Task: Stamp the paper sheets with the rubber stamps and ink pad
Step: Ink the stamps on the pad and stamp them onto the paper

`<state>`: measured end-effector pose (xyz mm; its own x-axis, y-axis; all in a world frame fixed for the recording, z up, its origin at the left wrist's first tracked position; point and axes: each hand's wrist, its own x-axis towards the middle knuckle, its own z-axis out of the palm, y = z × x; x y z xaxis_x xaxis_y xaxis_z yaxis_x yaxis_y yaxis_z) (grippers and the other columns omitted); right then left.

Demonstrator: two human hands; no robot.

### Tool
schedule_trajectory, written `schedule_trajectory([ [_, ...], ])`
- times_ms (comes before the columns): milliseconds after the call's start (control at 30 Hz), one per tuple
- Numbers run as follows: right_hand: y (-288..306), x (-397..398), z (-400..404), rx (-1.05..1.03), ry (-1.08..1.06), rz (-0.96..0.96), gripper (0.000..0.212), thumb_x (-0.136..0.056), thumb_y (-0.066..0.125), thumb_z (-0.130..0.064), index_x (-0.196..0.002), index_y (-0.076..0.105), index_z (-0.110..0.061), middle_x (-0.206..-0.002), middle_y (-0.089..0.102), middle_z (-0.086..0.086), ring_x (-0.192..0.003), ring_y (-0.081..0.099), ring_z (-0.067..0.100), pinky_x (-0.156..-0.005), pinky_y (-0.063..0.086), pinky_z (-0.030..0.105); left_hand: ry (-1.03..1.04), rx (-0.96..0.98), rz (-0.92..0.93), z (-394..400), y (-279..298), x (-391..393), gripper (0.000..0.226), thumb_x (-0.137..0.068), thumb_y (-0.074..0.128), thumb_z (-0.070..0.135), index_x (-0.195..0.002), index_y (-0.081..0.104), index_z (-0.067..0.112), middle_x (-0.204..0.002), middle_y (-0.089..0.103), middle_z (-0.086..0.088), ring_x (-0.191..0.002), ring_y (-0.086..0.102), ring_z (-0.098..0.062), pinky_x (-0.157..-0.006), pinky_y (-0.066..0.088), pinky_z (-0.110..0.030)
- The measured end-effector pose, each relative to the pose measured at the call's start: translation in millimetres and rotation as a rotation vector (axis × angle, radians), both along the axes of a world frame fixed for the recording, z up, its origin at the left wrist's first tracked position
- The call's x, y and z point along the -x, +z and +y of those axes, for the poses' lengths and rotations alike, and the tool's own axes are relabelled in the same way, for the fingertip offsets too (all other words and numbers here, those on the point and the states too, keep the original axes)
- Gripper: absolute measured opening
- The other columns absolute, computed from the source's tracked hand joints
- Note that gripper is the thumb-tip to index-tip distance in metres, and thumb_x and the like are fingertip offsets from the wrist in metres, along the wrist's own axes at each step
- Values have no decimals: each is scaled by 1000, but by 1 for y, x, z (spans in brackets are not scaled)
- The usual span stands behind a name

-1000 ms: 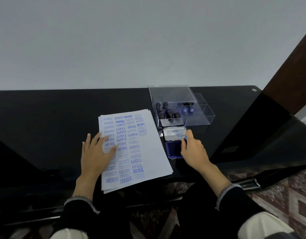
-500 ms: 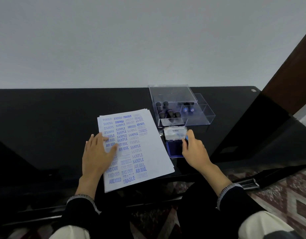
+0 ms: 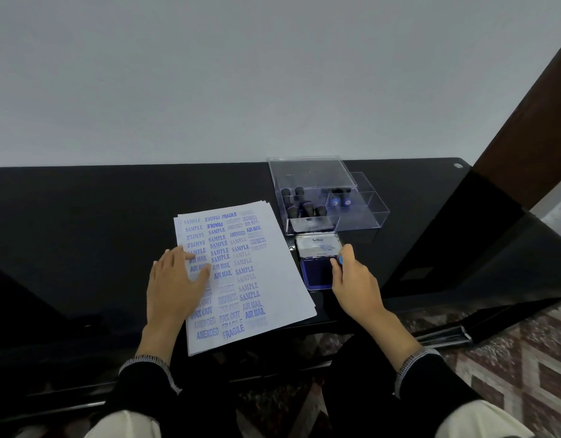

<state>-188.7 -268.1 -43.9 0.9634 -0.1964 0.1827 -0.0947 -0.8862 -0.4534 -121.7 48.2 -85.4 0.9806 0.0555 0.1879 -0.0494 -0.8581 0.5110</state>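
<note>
A stack of white paper sheets (image 3: 266,248) lies on the black table, its top sheet covered with blue stamped words. My left hand (image 3: 175,286) rests flat on the stack's left side, fingers spread. Right of the stack sits an open ink pad (image 3: 317,273) with blue ink and its silver lid folded back. My right hand (image 3: 355,286) grips a rubber stamp (image 3: 340,260) with a blue top, held at the pad's right edge. The stamp's face is hidden by my fingers.
A clear plastic box (image 3: 361,216) behind the ink pad holds several dark-handled stamps (image 3: 307,208) and two blue-ended ones. The glossy black table (image 3: 83,216) runs along a grey wall. A dark wooden post (image 3: 525,121) stands at the right; patterned floor lies below.
The paper stack and my left hand have shifted slightly. My right hand stays at the ink pad with the stamp.
</note>
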Motion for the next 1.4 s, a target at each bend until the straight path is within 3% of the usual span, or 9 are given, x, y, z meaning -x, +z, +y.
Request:
schedule_trajectory([
  [233,16,-18,2,-147,26,60,15,-100,43,-21,-91,32,-17,-65,49,0,-50,46,16,-45,30,27,15,-5,15,-1,2,-1,40,-91,57,49,-120,52,21,-144,46,-3,-141,34,-23,-119,21,-45],
  [467,13,-21,10,-17,62,72,16,-101,42,-23,-94,29,-19,-62,46,-3,-49,44,16,-43,24,26,18,11,0,-1,3,1,38,-91,57,47,-119,52,21,-142,47,-2,-140,35,-23,-119,22,-45],
  [700,24,-33,11,-12,80,175,13,-100,43,-19,-98,29,-17,-66,44,-1,-55,43,15,-45,26,28,10,6,0,1,-3,-2,40,-91,55,50,-119,52,21,-143,47,-2,-141,33,-22,-120,20,-46],
  [933,38,-54,9,-62,116,358,16,-98,45,-15,-112,39,-10,-93,46,8,-83,50,29,-69,40,38,10,-1,-2,1,-2,0,41,-92,55,49,-121,53,21,-146,44,-2,-142,31,-22,-120,17,-43],
  [1233,20,-29,14,77,28,123,13,-99,44,-18,-110,38,-13,-69,48,-3,-59,47,23,-48,28,30,12,-8,0,0,-2,0,42,-92,55,49,-122,53,20,-147,43,-3,-143,30,-23,-120,16,-43],
  [1400,14,-18,17,145,-1,28,16,-100,44,-22,-110,43,-10,-81,56,6,-64,44,21,-59,31,31,7,-10,7,0,-2,1,42,-92,53,49,-122,52,19,-148,42,-4,-144,29,-23,-121,14,-42],
])
